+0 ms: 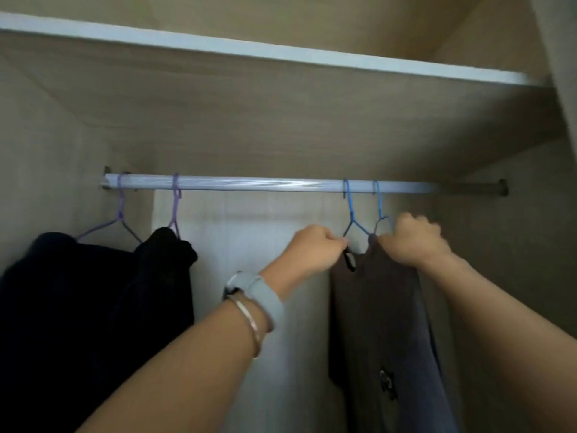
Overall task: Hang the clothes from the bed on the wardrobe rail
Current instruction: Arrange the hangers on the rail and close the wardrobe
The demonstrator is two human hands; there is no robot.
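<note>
A silver wardrobe rail (265, 185) runs across the closet. Two blue hangers (351, 210) hook over it on the right, and a dark brown garment (377, 323) hangs from them. My left hand (312, 250) pinches the garment's left shoulder at the hanger's arm. My right hand (412, 242) grips the garment's right shoulder, its fingers blurred. On the left, two purple hangers (120, 214) carry dark navy and black clothes (93, 307). The bed is out of view.
A white-edged shelf (281, 56) sits above the rail. The wardrobe's pale back panel (249, 232) shows between the two groups of clothes. A side wall (515, 245) closes the right end. My left wrist wears a grey watch and a bangle.
</note>
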